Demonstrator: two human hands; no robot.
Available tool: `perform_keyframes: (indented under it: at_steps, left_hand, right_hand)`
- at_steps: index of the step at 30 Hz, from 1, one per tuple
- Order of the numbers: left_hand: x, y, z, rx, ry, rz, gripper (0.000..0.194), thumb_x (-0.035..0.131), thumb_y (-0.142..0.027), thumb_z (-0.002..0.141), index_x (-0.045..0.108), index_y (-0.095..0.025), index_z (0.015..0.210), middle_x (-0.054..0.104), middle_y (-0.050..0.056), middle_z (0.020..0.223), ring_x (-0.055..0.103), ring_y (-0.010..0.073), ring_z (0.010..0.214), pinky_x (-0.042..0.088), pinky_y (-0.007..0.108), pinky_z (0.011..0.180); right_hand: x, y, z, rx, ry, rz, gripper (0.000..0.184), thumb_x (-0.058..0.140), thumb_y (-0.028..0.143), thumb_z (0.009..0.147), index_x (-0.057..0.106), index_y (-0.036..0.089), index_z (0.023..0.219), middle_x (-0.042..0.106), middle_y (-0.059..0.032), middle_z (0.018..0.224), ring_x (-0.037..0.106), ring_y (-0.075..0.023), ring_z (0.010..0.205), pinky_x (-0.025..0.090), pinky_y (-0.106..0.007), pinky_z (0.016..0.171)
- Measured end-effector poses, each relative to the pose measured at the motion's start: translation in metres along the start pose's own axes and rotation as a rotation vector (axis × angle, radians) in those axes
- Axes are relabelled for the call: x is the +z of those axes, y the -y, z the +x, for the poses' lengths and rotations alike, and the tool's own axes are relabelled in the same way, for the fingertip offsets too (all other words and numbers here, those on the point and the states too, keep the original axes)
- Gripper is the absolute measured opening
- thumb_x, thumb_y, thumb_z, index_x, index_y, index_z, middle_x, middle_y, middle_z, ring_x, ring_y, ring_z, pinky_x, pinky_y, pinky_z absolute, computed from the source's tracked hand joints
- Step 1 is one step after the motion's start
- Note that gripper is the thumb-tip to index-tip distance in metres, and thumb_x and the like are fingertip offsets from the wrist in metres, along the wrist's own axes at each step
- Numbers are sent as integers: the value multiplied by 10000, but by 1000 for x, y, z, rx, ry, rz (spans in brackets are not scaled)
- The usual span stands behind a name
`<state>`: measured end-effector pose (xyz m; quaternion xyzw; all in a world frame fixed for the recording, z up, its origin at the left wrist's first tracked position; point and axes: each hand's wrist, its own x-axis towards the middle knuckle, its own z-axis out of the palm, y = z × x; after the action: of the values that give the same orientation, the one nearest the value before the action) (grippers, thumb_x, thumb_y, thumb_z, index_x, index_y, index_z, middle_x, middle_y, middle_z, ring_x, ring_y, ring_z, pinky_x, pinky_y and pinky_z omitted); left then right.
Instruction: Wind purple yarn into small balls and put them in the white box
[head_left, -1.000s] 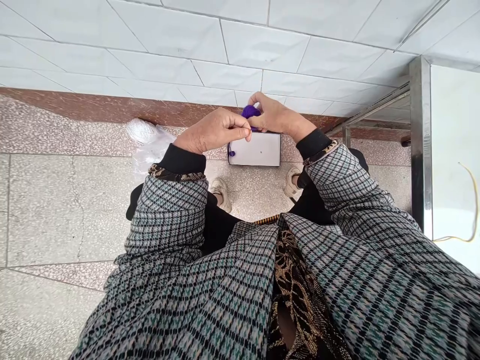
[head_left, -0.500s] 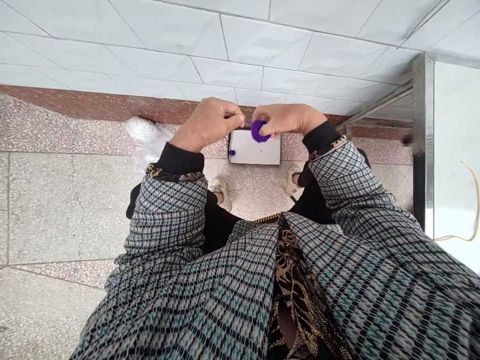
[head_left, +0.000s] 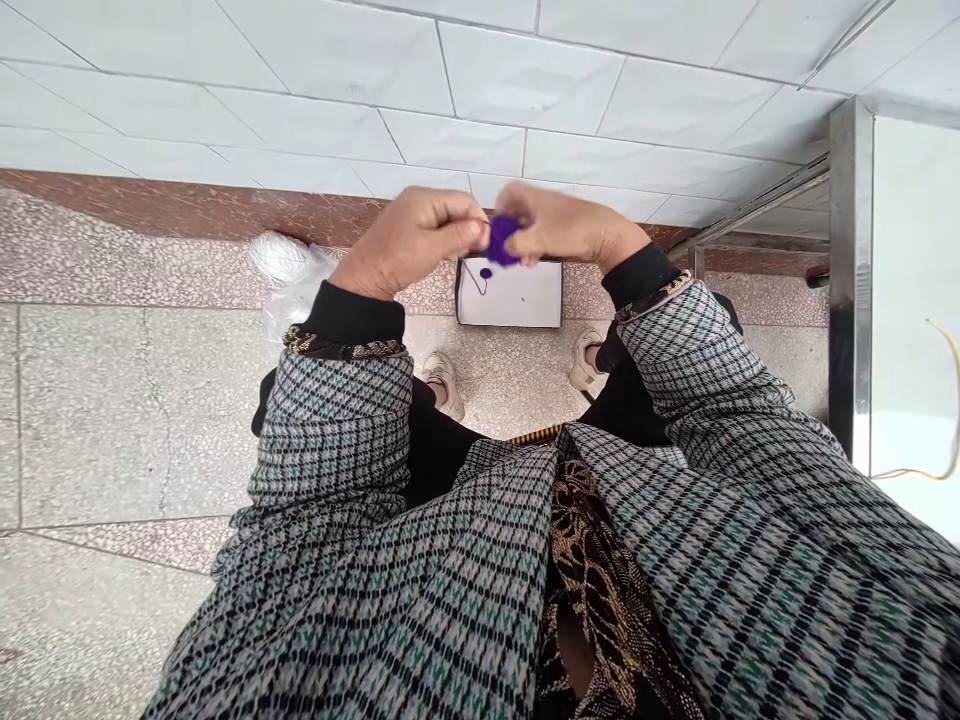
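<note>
A round, fuzzy purple yarn piece [head_left: 501, 240] is gripped between the fingertips and thumb of my right hand [head_left: 566, 228]. My left hand [head_left: 424, 240] meets it from the left in a closed pinch on purple yarn; whether a hook or needle is also in those fingers is hidden. Below the hands, a thin dark strand [head_left: 472, 277] loops down over a shallow white box with a dark rim [head_left: 525, 325]. A small purple yarn ball [head_left: 486, 273] shows at the box's left side. The right fingers are slightly blurred.
White yarn [head_left: 277, 258] and a clear plastic bag [head_left: 296, 300] lie on the speckled floor at left. A tiled wall [head_left: 480, 80] rises ahead. At right stands a metal-framed white table [head_left: 911, 300] with a yellow cord [head_left: 956, 400]. My shoes [head_left: 442, 385] flank the box.
The purple yarn piece and my right hand have moved up and left, closer to my left hand. The small ball has shifted rightward, and a looped strand now shows beside it.
</note>
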<state>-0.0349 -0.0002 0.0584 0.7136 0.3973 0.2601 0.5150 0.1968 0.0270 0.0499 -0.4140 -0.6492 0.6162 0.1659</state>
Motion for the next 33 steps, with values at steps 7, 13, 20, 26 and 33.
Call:
perform_keyframes:
  at_steps: [7, 13, 20, 26, 33]
  left_hand:
    - [-1, 4, 6, -46, -24, 125, 185, 646, -194, 962, 640, -145, 784, 539, -29, 709, 465, 112, 721, 392, 300, 763]
    - [6, -8, 2, -22, 179, 166, 155, 664, -238, 935, 756, -168, 832, 736, 16, 815, 669, 184, 842, 507, 321, 872]
    - [-10, 8, 3, -160, -179, 223, 175, 658, -230, 970, 676, -176, 805, 621, -28, 714, 530, 141, 779, 468, 311, 826]
    - [6, -3, 4, -7, 225, 182, 170, 636, -245, 942, 738, -166, 831, 658, 0, 758, 560, 148, 739, 464, 309, 791]
    - [-5, -6, -1, -149, -185, 110, 225, 597, -82, 977, 630, -183, 779, 593, -29, 731, 498, 131, 758, 440, 310, 812]
  right_hand:
    - [7, 31, -11, -241, -231, 631, 220, 482, 105, 1118, 426, 246, 1277, 678, 43, 912, 657, -109, 608, 543, -201, 606]
    - [21, 8, 5, 112, -296, 130, 340, 707, -18, 933, 495, 238, 1007, 600, 72, 800, 508, -76, 544, 384, -139, 446]
    - [14, 23, -15, -59, 68, 562, 292, 638, 114, 948, 501, 241, 1171, 714, 4, 993, 705, -120, 680, 607, -211, 667]
    - [18, 22, 5, -116, -539, 546, 221, 573, 170, 1017, 406, 306, 1069, 640, 27, 978, 665, -112, 684, 568, -187, 658]
    - [8, 10, -6, 12, 256, 209, 296, 755, 145, 917, 537, 208, 1108, 664, 13, 924, 651, -100, 699, 512, -158, 585]
